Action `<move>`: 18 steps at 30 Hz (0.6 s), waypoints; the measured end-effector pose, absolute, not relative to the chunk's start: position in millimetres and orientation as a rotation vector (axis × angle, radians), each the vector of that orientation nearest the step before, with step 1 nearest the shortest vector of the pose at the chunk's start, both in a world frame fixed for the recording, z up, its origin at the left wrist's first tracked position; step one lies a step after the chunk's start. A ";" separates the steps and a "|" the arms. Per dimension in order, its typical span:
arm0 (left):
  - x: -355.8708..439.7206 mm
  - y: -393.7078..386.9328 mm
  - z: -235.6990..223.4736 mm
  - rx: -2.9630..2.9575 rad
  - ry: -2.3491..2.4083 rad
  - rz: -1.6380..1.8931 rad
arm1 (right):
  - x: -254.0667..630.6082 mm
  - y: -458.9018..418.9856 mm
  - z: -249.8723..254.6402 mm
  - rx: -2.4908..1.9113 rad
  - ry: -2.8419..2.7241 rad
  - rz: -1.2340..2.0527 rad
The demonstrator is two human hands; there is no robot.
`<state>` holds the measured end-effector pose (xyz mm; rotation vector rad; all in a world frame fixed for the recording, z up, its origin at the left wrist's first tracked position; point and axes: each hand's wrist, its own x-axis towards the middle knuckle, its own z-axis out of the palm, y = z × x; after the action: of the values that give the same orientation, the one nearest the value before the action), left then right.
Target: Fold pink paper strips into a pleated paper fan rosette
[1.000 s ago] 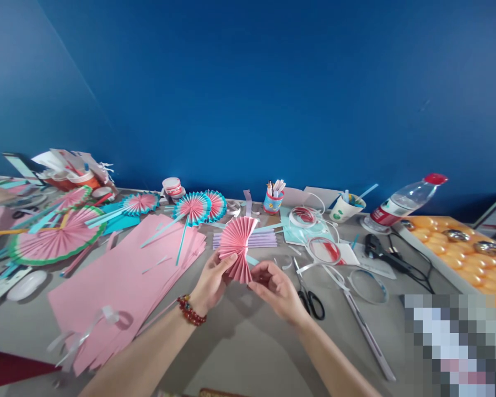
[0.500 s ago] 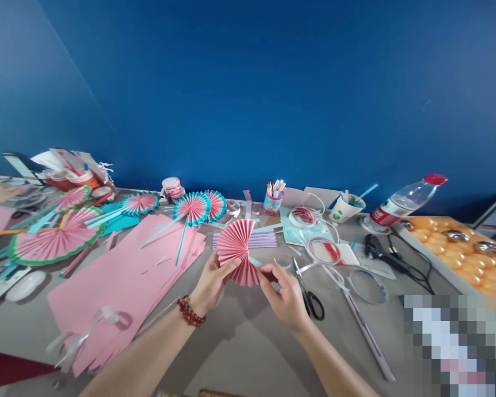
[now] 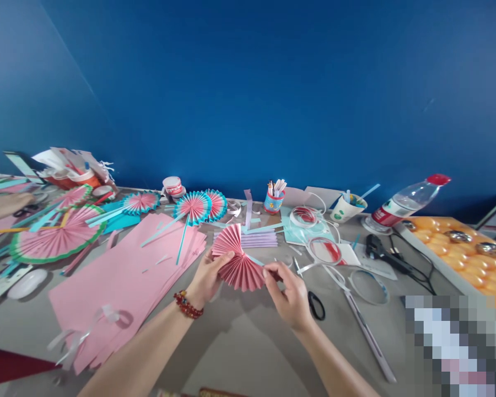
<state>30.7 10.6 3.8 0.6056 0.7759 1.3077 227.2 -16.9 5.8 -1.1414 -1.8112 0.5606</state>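
Note:
A pink pleated paper fan [image 3: 242, 270] is spread above the table, part of its circle open at the upper right. My left hand [image 3: 209, 275], a beaded bracelet at its wrist, grips the fan's left side with the thumb over the folds. The fingers of my right hand [image 3: 287, 292] pinch the fan's right edge, where a pale blue strip shows. Behind the fan lie several lilac paper strips [image 3: 260, 240]. Black-handled scissors [image 3: 316, 306] lie beside my right hand, partly hidden by it.
Pink paper sheets [image 3: 119, 275] cover the table at left, near finished fans [image 3: 193, 208]. Tape rolls [image 3: 325, 250], a utility knife [image 3: 370, 336], a glue gun [image 3: 386, 256] and a bottle [image 3: 405, 204] are at right. Another person's hand [image 3: 8, 207] is at far left.
The fan has opened wider, its right edge drawn right and up by my right hand. My left hand has shifted slightly left. The other person's hand reaches further in.

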 end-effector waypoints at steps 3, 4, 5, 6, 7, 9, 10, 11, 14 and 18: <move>30.9 9.8 5.7 0.646 0.774 1.298 | 228.7 -16.3 7.4 -1.146 -1.721 0.588; 30.9 9.4 6.3 0.656 0.778 1.294 | 229.1 -16.2 7.8 -1.151 -1.695 0.588; 30.9 9.0 6.6 0.664 0.781 1.287 | 229.5 -16.1 8.2 -1.156 -1.672 0.586; 30.8 8.7 6.6 0.668 0.783 1.278 | 229.8 -16.1 8.6 -1.163 -1.652 0.583; 30.6 8.6 6.3 0.671 0.782 1.272 | 230.0 -16.0 8.9 -1.168 -1.632 0.581; 29.8 9.1 5.2 0.679 0.777 1.266 | 230.5 -16.0 9.5 -1.178 -1.602 0.578; 29.3 9.5 4.6 0.685 0.774 1.267 | 230.9 -15.9 9.8 -1.182 -1.593 0.571; 28.7 10.0 4.3 0.691 0.775 1.270 | 231.5 -15.7 10.1 -1.185 -1.592 0.564; 27.6 10.6 5.6 0.707 0.789 1.250 | 234.4 -14.8 10.4 -1.179 -1.607 0.546; 28.0 9.7 9.6 0.723 0.804 1.171 | 238.4 -12.2 9.9 -1.160 -1.612 0.552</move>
<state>28.0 9.7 9.6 0.7232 0.8038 1.1711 238.4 -12.2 9.9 -1.1602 -1.6118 0.5516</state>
